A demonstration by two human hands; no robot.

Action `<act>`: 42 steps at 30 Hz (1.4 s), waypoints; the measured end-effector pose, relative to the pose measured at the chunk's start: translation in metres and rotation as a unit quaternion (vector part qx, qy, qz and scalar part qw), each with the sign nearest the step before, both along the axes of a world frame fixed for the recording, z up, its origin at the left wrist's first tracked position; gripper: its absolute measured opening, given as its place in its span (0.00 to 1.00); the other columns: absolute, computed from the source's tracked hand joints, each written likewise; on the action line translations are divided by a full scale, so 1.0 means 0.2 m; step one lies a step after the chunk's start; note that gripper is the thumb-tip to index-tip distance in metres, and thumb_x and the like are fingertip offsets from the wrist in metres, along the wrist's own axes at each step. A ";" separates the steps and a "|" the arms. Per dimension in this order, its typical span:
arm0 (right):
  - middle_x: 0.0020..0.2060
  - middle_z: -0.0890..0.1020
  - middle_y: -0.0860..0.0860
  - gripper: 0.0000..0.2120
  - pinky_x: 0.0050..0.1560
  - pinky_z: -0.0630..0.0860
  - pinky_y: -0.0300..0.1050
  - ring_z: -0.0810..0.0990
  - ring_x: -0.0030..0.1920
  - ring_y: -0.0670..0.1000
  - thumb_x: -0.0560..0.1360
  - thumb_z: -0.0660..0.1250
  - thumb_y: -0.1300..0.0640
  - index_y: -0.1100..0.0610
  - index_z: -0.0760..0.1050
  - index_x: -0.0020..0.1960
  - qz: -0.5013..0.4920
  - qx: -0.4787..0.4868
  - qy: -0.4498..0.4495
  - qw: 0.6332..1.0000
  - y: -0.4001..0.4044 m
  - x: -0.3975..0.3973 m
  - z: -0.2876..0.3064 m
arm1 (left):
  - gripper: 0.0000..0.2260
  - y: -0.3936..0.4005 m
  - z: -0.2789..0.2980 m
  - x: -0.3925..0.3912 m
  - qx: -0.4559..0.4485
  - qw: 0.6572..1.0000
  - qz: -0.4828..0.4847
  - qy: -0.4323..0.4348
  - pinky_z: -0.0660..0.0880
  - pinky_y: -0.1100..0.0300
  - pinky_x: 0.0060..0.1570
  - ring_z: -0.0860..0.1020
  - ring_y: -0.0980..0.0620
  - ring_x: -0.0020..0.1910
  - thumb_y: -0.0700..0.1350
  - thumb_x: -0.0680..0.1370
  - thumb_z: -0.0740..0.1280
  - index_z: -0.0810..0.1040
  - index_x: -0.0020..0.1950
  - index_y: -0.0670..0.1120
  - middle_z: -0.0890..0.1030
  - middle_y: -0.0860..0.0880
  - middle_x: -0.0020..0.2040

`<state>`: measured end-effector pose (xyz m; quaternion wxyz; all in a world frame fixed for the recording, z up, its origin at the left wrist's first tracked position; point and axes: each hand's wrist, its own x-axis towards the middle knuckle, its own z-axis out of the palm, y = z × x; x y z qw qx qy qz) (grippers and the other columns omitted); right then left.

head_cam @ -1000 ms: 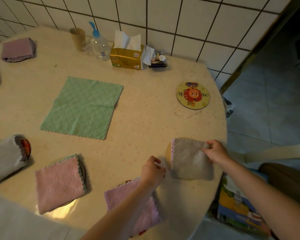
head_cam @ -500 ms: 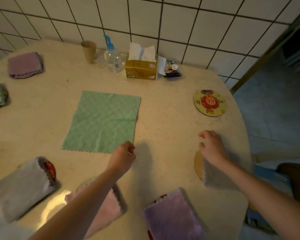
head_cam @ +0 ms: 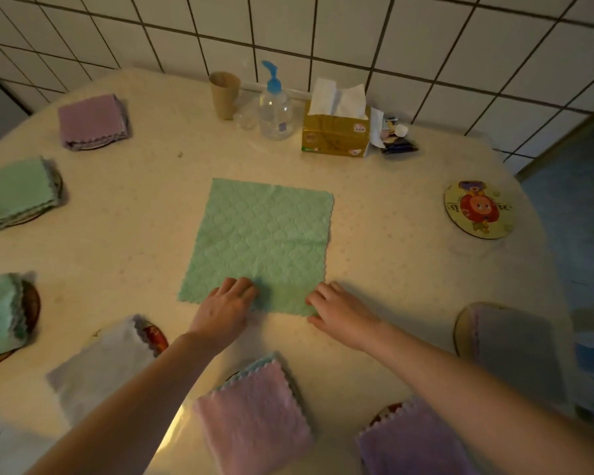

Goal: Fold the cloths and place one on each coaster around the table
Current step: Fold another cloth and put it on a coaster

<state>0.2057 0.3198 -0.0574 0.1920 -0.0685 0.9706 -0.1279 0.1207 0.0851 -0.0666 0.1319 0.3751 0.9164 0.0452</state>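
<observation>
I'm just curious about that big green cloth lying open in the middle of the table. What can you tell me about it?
The green cloth is a square of soft, quilted-looking fabric with a scale-like pattern and zigzag-cut edges. It lies unfolded and flat, slightly creased, on the cream table, turned a little askew. The left hand and right hand rest on its near edge, by the two near corners. Nothing else touches it.

A home dining corner: tiled wall (head_cam: 426,39), round table (head_cam: 124,241) with tissue box (head_cam: 335,135), pump bottle (head_cam: 275,111), cartoon coaster (head_cam: 479,210).
</observation>
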 end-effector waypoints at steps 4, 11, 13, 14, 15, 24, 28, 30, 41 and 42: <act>0.38 0.76 0.54 0.08 0.29 0.71 0.47 0.77 0.38 0.56 0.63 0.67 0.63 0.58 0.74 0.42 0.121 0.128 0.104 0.979 -0.03 -0.02 -0.05 | 0.19 0.00 0.00 -0.04 -0.017 0.998 -0.055 0.040 0.78 0.54 0.34 0.78 0.43 0.41 0.42 0.59 0.77 0.78 0.48 0.46 0.79 0.46 0.47; 0.30 0.75 0.51 0.16 0.26 0.66 0.43 0.74 0.29 0.54 0.51 0.71 0.68 0.57 0.74 0.37 0.143 0.190 0.150 0.960 -0.10 -0.10 0.00 | 0.19 0.03 -0.01 -0.07 -0.026 0.995 -0.055 0.083 0.76 0.54 0.31 0.76 0.43 0.38 0.38 0.60 0.77 0.78 0.48 0.45 0.77 0.45 0.45; 0.30 0.73 0.51 0.21 0.23 0.61 0.41 0.72 0.26 0.53 0.48 0.74 0.69 0.57 0.72 0.37 0.104 0.179 0.156 0.966 -0.09 -0.15 0.05 | 0.19 0.03 -0.02 -0.08 -0.027 0.996 -0.026 0.086 0.75 0.53 0.34 0.76 0.43 0.40 0.39 0.62 0.76 0.78 0.51 0.46 0.77 0.46 0.48; 0.29 0.72 0.51 0.22 0.23 0.59 0.40 0.71 0.23 0.52 0.48 0.74 0.70 0.57 0.72 0.37 0.087 0.171 0.166 0.967 -0.07 -0.17 0.08 | 0.18 0.03 -0.02 -0.09 -0.027 0.996 -0.005 0.086 0.75 0.53 0.36 0.77 0.43 0.42 0.39 0.64 0.75 0.78 0.53 0.45 0.78 0.46 0.49; 0.29 0.72 0.51 0.22 0.23 0.57 0.39 0.70 0.21 0.52 0.47 0.73 0.71 0.58 0.71 0.37 0.074 0.163 0.177 0.968 -0.04 -0.18 0.11 | 0.18 0.02 -0.02 -0.10 -0.020 0.996 0.021 0.086 0.76 0.52 0.39 0.77 0.42 0.44 0.39 0.65 0.75 0.78 0.54 0.45 0.78 0.46 0.51; 0.34 0.77 0.53 0.15 0.20 0.62 0.40 0.75 0.32 0.55 0.60 0.73 0.70 0.60 0.74 0.43 -0.031 0.153 0.311 0.938 0.46 -0.18 0.36 | 0.20 0.25 0.18 -0.02 0.225 0.954 0.198 0.009 0.71 0.51 0.64 0.76 0.44 0.64 0.32 0.74 0.64 0.77 0.64 0.42 0.78 0.44 0.64; 0.35 0.79 0.51 0.09 0.23 0.68 0.43 0.74 0.37 0.53 0.67 0.68 0.68 0.57 0.76 0.44 -0.011 0.133 0.340 0.931 0.70 0.08 0.31 | 0.21 0.41 0.23 0.22 0.261 0.949 0.177 -0.013 0.64 0.58 0.68 0.74 0.47 0.66 0.30 0.74 0.62 0.77 0.65 0.44 0.77 0.45 0.65; 0.35 0.80 0.50 0.07 0.22 0.67 0.42 0.75 0.37 0.53 0.69 0.64 0.67 0.56 0.77 0.43 0.000 0.128 0.337 0.933 0.82 0.27 0.25 | 0.20 0.47 0.18 0.38 0.232 0.957 0.174 -0.021 0.64 0.58 0.68 0.74 0.47 0.66 0.31 0.75 0.62 0.77 0.65 0.44 0.77 0.45 0.65; 0.44 0.79 0.50 0.11 0.50 0.72 0.41 0.75 0.48 0.48 0.76 0.59 0.54 0.57 0.79 0.48 -0.010 -0.126 0.194 0.973 1.14 1.02 0.05 | 0.19 0.65 0.36 1.15 0.126 0.948 0.255 -0.145 0.67 0.75 0.47 0.78 0.52 0.59 0.40 0.78 0.63 0.77 0.58 0.65 0.81 0.47 0.58; 0.45 0.79 0.49 0.09 0.50 0.72 0.41 0.76 0.49 0.47 0.75 0.61 0.55 0.57 0.79 0.48 -0.038 -0.159 0.174 0.971 1.16 1.03 0.06 | 0.19 0.61 0.29 1.15 0.158 0.934 0.277 -0.159 0.69 0.74 0.49 0.80 0.58 0.53 0.36 0.76 0.66 0.79 0.54 0.62 0.84 0.47 0.52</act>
